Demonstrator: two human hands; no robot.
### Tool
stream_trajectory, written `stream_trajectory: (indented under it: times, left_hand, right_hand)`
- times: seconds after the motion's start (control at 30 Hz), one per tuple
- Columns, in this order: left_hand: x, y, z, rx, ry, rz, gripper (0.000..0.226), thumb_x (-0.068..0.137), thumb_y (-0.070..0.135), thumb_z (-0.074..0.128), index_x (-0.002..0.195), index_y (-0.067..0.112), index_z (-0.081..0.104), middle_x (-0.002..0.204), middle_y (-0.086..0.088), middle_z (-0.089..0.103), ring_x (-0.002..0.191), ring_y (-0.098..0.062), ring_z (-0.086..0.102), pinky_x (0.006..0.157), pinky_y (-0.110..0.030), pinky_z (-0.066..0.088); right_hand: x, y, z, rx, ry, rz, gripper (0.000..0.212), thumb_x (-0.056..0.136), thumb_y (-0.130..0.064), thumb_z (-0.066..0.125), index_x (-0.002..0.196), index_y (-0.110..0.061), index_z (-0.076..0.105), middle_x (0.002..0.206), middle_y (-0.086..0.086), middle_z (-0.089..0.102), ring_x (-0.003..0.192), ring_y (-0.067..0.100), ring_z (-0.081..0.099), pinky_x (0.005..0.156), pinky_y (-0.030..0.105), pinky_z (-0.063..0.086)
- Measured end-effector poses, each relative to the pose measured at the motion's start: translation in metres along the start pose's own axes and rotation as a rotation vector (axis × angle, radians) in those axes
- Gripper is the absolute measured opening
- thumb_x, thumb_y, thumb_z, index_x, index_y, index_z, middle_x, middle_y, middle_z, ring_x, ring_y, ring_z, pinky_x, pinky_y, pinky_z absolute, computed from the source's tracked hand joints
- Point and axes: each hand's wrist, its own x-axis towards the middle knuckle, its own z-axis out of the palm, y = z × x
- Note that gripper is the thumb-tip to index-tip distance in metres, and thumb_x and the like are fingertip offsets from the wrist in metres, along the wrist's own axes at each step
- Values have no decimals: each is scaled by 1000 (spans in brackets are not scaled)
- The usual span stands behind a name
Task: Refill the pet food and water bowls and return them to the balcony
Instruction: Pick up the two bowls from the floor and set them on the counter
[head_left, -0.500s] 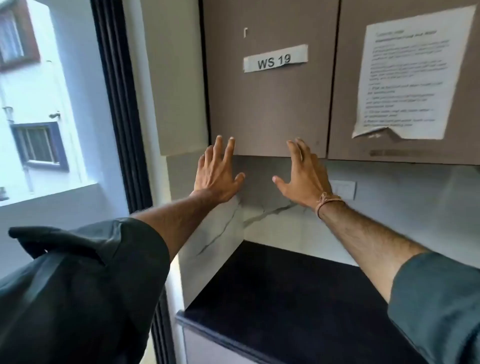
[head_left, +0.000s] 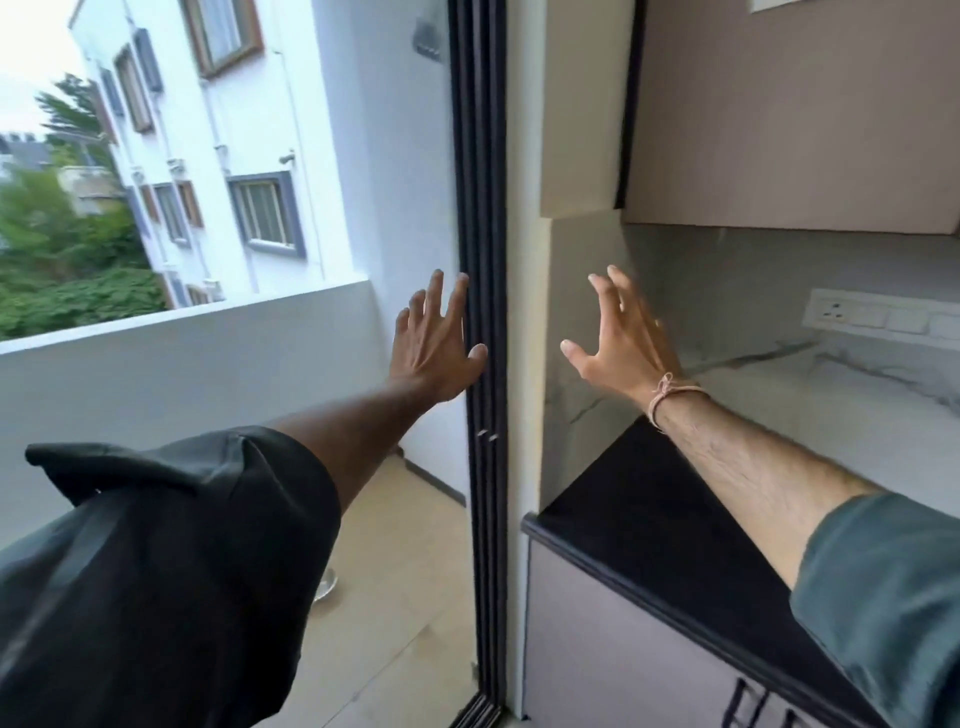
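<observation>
a metal bowl (head_left: 326, 583) sat on the balcony floor (head_left: 405, 571), mostly hidden by the left sleeve (head_left: 171, 561); its tilt and contents could not be told. the left hand (head_left: 436, 345) and right hand (head_left: 626, 345) were spread wide, holding nothing.

The one camera sits on my head, looking forward and a little down, near enough that my sleeves (head_left: 156, 571) fill the lower corners, facing the door frame (head_left: 480, 208) between balcony (head_left: 182, 374) and counter (head_left: 649, 509).

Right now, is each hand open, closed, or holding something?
Left hand: open, fingers spread, holding nothing.
Right hand: open, fingers spread and slightly bent, holding nothing.
</observation>
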Motion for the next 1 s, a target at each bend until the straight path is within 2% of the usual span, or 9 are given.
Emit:
stream_trajectory:
  times: [0.43, 0.63, 1.0]
  left_hand:
    - [-68, -235, 11, 172, -105, -328, 95, 88, 51, 61, 160, 22, 7, 168, -14, 7, 145, -39, 26, 113, -52, 32]
    - [-68, -339, 47, 231, -147, -497, 92, 88, 51, 60, 160, 24, 9, 168, -12, 7, 145, -38, 25, 113, -52, 31]
    - [-47, -490, 128, 265, -214, -763, 93, 87, 51, 60, 160, 24, 10, 167, -13, 10, 148, -37, 23, 118, -50, 26]
  right_hand:
    - [35, -163, 175, 204, -204, -195, 78, 87, -39, 73, 149, -15, 33, 161, 7, 23, 129, 41, 47, 100, 56, 48]
    - [86, -227, 281, 283, -283, -308, 80, 85, -39, 75, 148, -14, 33, 158, 8, 26, 123, 41, 50, 92, 54, 52]
    - [177, -317, 463, 351, -479, -451, 79, 86, -42, 72, 148, -15, 32, 158, 12, 26, 126, 44, 49, 94, 54, 52]
